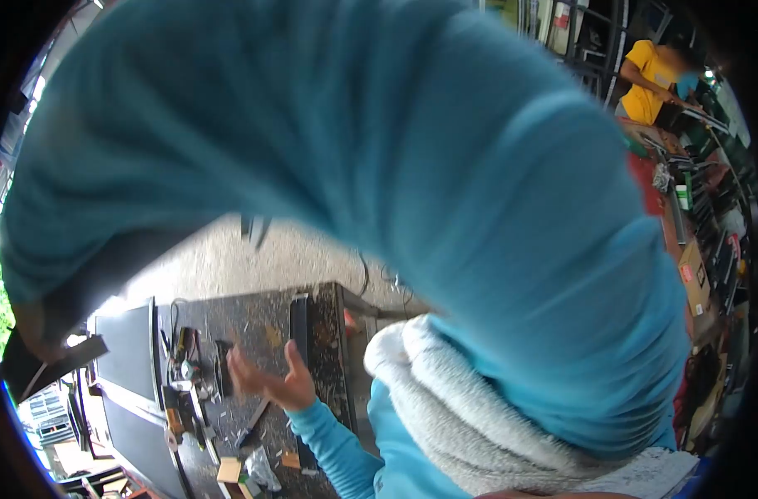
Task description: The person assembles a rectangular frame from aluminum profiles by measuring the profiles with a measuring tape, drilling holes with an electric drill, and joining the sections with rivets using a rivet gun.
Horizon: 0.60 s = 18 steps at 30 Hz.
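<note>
My right arm, in a blue sleeve, is raised close to the camera and crosses the upper view. At the far left, my right hand (40,337) is closed on a dark flat strip (80,355); shadow hides part of the grip. Lower in the middle, my left hand (271,381) hovers over the dark workbench (250,320), fingers stretched and slightly blurred, thumb apart, holding nothing. A black bar (300,333) lies on the bench just beyond its thumb. Hand tools (188,366) lie left of the fingers.
Dark panels with a light metal frame (125,399) cover the bench's left side. Wood blocks (228,470) and a clear plastic bag (263,468) lie near the front. A person in yellow (642,81) works at another table, upper right. A cardboard box (695,277) stands right.
</note>
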Motion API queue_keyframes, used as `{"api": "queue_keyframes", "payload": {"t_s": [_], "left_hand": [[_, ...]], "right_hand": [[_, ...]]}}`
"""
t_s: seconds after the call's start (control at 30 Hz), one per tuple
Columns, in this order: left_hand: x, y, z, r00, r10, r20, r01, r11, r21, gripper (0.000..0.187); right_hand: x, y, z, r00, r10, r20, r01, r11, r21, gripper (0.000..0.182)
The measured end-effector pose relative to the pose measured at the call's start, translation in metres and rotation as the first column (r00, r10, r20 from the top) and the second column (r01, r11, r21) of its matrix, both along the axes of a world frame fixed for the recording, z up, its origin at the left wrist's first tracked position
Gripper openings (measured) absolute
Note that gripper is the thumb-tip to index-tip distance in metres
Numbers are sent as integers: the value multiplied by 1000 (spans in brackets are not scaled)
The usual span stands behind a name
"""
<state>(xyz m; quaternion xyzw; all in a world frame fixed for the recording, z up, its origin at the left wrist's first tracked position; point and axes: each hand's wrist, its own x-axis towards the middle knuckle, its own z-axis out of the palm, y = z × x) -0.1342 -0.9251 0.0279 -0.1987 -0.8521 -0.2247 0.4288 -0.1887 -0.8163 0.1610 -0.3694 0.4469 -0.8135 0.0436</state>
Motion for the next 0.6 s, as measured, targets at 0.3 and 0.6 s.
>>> {"api": "queue_keyframes", "payload": {"t_s": [0.3,0.6], "left_hand": [[150,-256,-4,645,755,-120,-694,644,322,94],[184,-250,-45,878,87,471,-237,934,268,73]], "right_hand": [[135,-24,-140,940,214,267,-261,953,155,31],[159,-19,-160,917,272,293,-335,922,193,31]]}}
